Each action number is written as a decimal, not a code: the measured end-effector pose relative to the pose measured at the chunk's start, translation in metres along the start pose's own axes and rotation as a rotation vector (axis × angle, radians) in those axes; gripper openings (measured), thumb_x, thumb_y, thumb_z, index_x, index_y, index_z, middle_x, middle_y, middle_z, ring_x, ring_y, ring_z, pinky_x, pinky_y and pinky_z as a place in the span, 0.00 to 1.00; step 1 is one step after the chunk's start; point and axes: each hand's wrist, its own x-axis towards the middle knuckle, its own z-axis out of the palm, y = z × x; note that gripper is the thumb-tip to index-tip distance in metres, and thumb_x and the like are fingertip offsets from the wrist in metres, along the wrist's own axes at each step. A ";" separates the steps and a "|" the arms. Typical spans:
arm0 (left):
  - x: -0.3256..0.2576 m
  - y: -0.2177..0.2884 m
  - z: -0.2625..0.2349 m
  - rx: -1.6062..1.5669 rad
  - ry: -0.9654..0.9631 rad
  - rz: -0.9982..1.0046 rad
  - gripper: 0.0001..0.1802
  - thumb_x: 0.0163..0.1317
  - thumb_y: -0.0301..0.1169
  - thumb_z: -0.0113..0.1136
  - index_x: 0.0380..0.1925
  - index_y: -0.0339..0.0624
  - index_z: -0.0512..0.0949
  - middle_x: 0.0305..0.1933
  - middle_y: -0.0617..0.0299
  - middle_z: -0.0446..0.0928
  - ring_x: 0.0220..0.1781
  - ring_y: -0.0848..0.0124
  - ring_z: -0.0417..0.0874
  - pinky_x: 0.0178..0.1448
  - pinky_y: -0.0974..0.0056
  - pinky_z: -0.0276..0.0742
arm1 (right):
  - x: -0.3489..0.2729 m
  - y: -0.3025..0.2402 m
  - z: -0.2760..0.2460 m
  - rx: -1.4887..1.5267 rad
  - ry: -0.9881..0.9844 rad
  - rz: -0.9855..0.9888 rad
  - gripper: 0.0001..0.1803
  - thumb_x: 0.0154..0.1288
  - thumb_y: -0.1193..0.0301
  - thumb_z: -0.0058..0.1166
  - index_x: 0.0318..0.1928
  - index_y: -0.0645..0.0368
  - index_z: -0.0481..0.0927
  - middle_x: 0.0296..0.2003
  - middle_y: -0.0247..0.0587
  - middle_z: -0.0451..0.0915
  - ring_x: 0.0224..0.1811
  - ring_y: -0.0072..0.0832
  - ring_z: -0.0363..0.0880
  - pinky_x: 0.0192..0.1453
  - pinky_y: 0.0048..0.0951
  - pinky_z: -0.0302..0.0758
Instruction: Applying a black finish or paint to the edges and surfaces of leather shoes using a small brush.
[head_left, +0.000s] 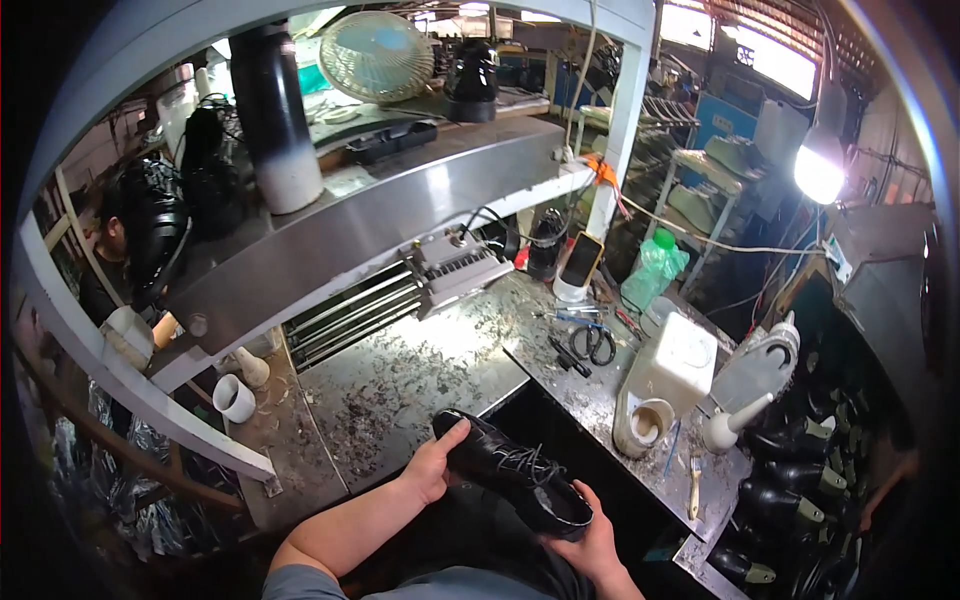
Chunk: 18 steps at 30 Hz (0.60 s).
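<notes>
A black lace-up dress shoe [505,462] lies across both hands, above my lap at the near edge of the bench. Its toe points up and left, and its open collar faces down and right. My left hand [432,466] is closed round the toe end, thumb on top. My right hand [588,535] grips the heel end, with fingers along the collar's outer side. The laces are threaded through the upper, their loose ends on top. Past the shoe lies the metal bench top [470,350], strewn with dark scraps.
Right of the shoe stand a white plastic container [672,370], a white squeeze bottle [735,424] and a brush [694,488]. Scissors [594,344] lie farther back. A lamp unit with metal bars [450,270] sits beneath the overhead shelf. Several black shoes [790,505] fill the lower right.
</notes>
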 end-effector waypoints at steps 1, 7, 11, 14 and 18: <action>-0.008 0.007 0.004 0.042 0.007 -0.025 0.21 0.69 0.47 0.63 0.53 0.47 0.76 0.50 0.61 0.83 0.52 0.67 0.85 0.53 0.56 0.84 | -0.003 0.010 0.002 -0.007 0.002 -0.009 0.52 0.44 0.63 0.81 0.68 0.64 0.67 0.58 0.50 0.79 0.59 0.41 0.81 0.66 0.36 0.75; -0.034 0.025 -0.014 0.103 -0.464 0.309 0.23 0.75 0.43 0.56 0.62 0.43 0.71 0.56 0.56 0.79 0.55 0.64 0.84 0.54 0.59 0.83 | 0.012 0.036 -0.022 0.804 0.109 0.029 0.48 0.55 0.52 0.74 0.67 0.66 0.67 0.60 0.46 0.78 0.60 0.38 0.80 0.63 0.40 0.78; -0.038 0.026 -0.029 0.160 -0.456 0.318 0.21 0.76 0.40 0.55 0.62 0.40 0.71 0.54 0.56 0.79 0.51 0.66 0.83 0.55 0.61 0.81 | 0.018 -0.013 -0.050 0.952 0.083 -0.122 0.52 0.63 0.48 0.65 0.74 0.67 0.55 0.62 0.57 0.74 0.57 0.50 0.82 0.45 0.44 0.87; -0.048 0.024 -0.040 0.343 -0.469 0.424 0.19 0.75 0.36 0.56 0.59 0.39 0.72 0.51 0.57 0.78 0.48 0.69 0.83 0.53 0.63 0.80 | 0.014 -0.026 -0.069 0.788 0.090 -0.240 0.54 0.60 0.47 0.67 0.73 0.69 0.55 0.62 0.61 0.73 0.55 0.49 0.82 0.48 0.45 0.86; -0.046 0.026 -0.070 0.026 0.034 0.765 0.13 0.69 0.29 0.58 0.52 0.39 0.72 0.45 0.62 0.76 0.43 0.74 0.80 0.48 0.65 0.78 | 0.010 -0.032 -0.059 0.715 0.029 -0.098 0.52 0.55 0.55 0.72 0.71 0.71 0.59 0.62 0.56 0.74 0.60 0.45 0.79 0.61 0.44 0.78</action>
